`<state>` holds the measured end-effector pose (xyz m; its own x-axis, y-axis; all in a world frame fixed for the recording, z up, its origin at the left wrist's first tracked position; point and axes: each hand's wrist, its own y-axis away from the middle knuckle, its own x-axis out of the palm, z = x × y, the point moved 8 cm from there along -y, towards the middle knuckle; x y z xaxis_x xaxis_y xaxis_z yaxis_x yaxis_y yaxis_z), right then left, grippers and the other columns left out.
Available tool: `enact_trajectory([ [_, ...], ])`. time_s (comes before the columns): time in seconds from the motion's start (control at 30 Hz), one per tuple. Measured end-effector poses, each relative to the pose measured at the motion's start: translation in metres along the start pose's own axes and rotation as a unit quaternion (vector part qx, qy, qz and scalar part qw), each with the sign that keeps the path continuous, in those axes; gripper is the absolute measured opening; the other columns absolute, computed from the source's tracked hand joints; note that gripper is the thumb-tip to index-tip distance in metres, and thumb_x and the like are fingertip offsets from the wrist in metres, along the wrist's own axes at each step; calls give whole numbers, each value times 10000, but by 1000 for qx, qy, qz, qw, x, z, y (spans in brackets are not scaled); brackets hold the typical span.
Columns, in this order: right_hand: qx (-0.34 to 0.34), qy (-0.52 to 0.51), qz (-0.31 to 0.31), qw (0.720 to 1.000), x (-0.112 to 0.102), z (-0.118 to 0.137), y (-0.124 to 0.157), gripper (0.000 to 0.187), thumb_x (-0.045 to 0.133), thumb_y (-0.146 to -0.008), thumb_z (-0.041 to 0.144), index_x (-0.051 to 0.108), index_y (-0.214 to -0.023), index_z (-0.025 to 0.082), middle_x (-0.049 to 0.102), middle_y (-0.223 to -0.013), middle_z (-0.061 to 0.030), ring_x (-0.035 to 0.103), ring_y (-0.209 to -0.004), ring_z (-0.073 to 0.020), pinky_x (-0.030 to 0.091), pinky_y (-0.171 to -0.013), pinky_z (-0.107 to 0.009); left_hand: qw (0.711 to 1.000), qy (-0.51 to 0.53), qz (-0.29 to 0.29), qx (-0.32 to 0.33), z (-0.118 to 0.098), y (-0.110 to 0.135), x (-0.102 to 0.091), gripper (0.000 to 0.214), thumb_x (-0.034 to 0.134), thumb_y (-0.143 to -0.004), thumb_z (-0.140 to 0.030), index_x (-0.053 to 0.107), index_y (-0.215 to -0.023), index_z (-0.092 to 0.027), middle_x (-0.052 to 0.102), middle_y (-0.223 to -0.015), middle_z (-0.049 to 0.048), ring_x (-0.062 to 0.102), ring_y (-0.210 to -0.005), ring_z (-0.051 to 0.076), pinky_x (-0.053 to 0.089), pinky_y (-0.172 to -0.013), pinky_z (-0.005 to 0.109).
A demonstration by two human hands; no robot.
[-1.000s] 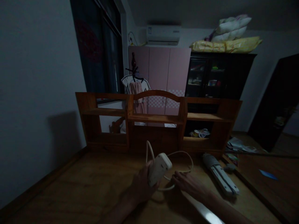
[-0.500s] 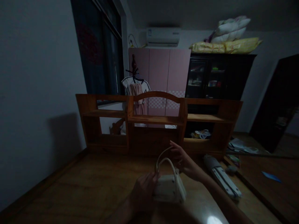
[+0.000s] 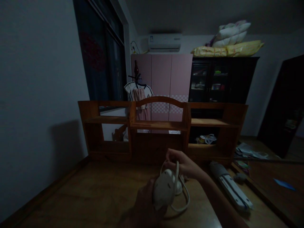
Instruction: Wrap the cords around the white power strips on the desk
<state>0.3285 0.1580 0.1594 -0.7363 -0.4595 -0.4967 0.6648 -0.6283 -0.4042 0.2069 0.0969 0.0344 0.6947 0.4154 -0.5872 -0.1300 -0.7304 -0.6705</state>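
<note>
My left hand (image 3: 143,202) is closed round the lower end of a white power strip (image 3: 164,187), held tilted above the wooden desk (image 3: 83,196). Its white cord (image 3: 181,198) loops around the strip's upper end. My right hand (image 3: 181,163) is closed on the cord just above the strip, in front of the desk's wooden shelf unit (image 3: 161,125). The room is dim.
A second white power strip (image 3: 232,188) lies on the desk to the right, with a small pale object (image 3: 239,178) beside it. Papers (image 3: 249,151) lie further right. Behind stand a pink wardrobe (image 3: 162,77) and a dark cabinet (image 3: 220,80).
The power strip went from upright to flat to tilted in my left hand. My right hand lifted off the desk, carried the cord up and over the strip, and the loose cord got shorter.
</note>
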Motion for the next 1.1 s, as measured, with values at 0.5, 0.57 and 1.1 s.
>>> enact_trajectory([
  [0.5,67,112,145,981,-2,-18,12,240,558,-871,342,670,-982,163,618,-801,-16,538,-668,-121,386,-544,-183,988,17,100,-113,23,6,28,886,696,-677,-510,292,-1386,-163,534,-1263,208,564,-1093,350,491,-867,461],
  [0.57,64,95,158,981,0,-22,11,234,563,-861,320,673,-978,151,624,-807,-20,550,-695,-130,403,-575,-189,960,159,166,-161,20,5,34,965,775,-592,-491,316,-1381,-175,508,-1308,176,519,-1153,332,470,-916,440],
  [1.1,170,18,34,985,34,-77,-8,272,589,-814,375,660,-756,119,558,-655,4,497,-602,-111,354,-517,-194,644,597,319,-356,-5,27,56,687,672,-695,-587,407,-1171,-169,667,-722,83,631,-580,195,476,-541,279],
])
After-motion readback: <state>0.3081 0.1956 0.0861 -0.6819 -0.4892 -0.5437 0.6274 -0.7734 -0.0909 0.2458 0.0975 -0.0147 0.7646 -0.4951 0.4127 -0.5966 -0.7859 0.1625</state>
